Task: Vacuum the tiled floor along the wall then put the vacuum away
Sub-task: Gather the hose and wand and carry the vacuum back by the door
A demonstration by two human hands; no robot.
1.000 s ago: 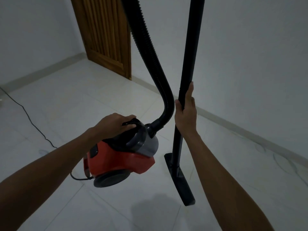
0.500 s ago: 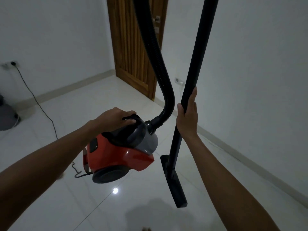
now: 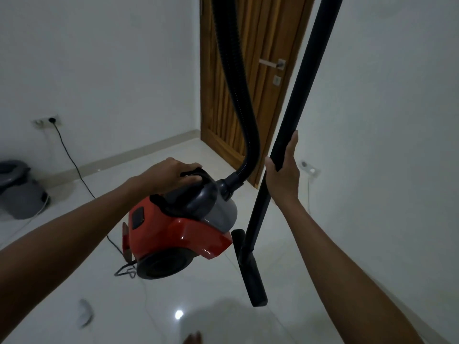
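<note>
Wooden door (image 3: 250,78) in the corner, metal lever handle (image 3: 273,63). Grey bin (image 3: 21,189) on the floor at far left. White wall socket (image 3: 47,120) above it.

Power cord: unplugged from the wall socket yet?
No: the power cord runs up the wall to a plug seated in the wall socket, left of the wooden door.

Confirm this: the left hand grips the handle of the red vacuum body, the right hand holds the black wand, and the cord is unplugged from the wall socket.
Not quite. The head view shows the cord still plugged into the wall socket. The rest stands: the left hand grips the red vacuum body by its handle, and the right hand holds the black wand.
</note>
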